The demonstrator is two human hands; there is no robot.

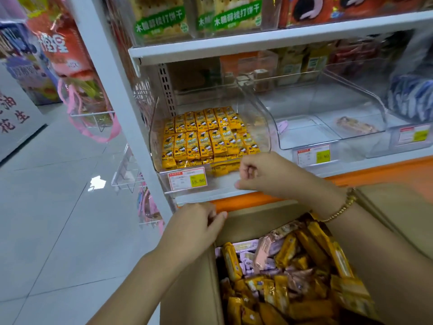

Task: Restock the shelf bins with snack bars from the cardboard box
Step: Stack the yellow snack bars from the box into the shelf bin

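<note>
An open cardboard box stands below the shelf, filled with yellow, brown and lilac snack bars. On the shelf above, the left clear bin holds neat rows of yellow packs. My right hand, with a gold bracelet on the wrist, hovers at that bin's front right corner, fingers curled, nothing visible inside them. My left hand rests on the box's far left corner, fingers lying over the rim. The middle bin looks nearly bare, and the right bin holds one brown bar.
Price tags hang on the bin fronts above an orange shelf edge. Cracker packs fill the upper shelf. Wire hooks with hanging bags stick out from the shelf's left end. Grey tiled floor lies to the left.
</note>
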